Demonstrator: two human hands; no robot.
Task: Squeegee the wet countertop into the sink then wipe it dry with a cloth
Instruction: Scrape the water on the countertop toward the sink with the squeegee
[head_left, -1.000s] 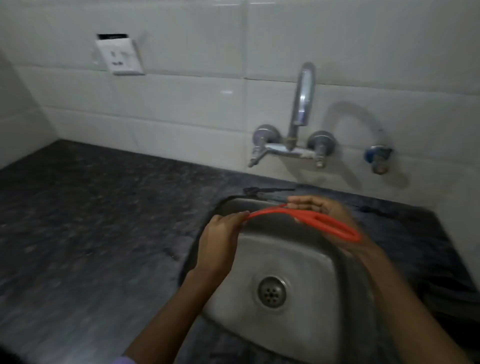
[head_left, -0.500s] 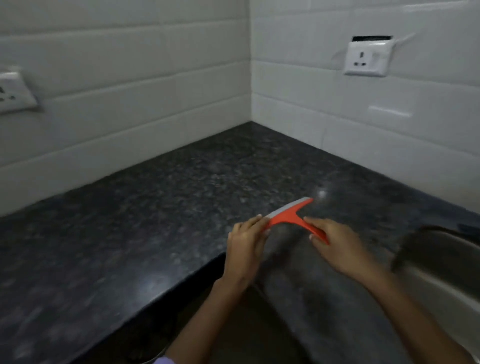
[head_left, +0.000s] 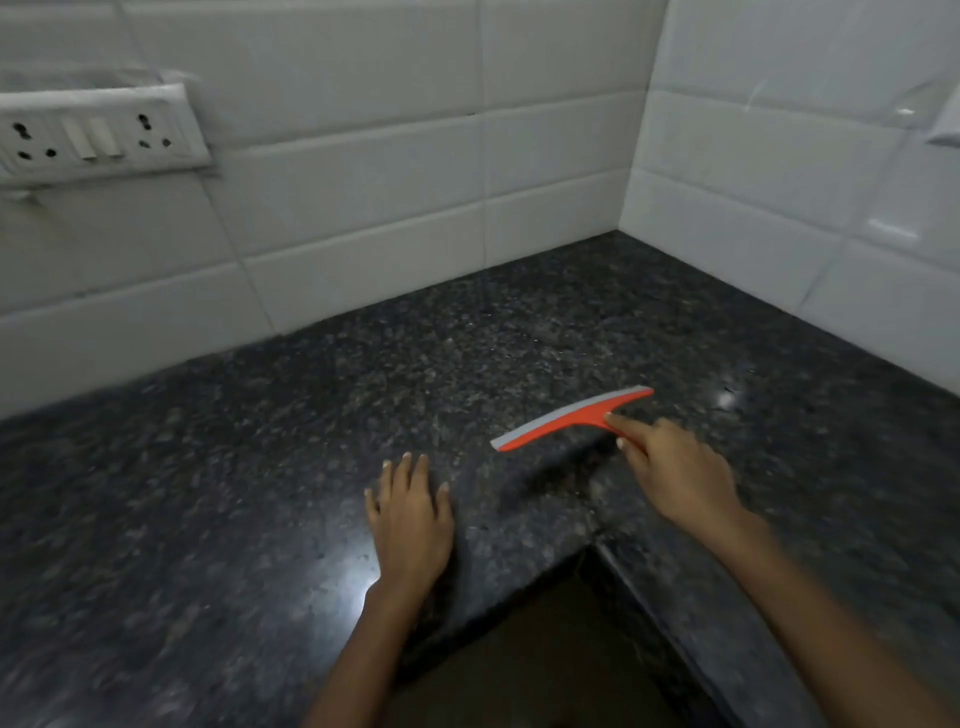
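An orange squeegee (head_left: 563, 420) with a grey rubber blade hangs just above the dark speckled granite countertop (head_left: 260, 467), blade pointing toward the tiled corner. My right hand (head_left: 670, 467) grips its handle, index finger stretched along it. My left hand (head_left: 410, 514) lies flat on the countertop with fingers spread, to the left of the squeegee and apart from it. The sink and the cloth are out of view.
White tiled walls meet in a corner (head_left: 631, 228) behind the counter. A socket plate (head_left: 88, 137) is fixed to the left wall. The counter's inner corner edge (head_left: 592, 545) drops to a dark gap between my forearms.
The view swung left from the sink to the counter corner. My left hand let go of the squeegee blade and came down flat on the countertop; my right hand kept the handle.
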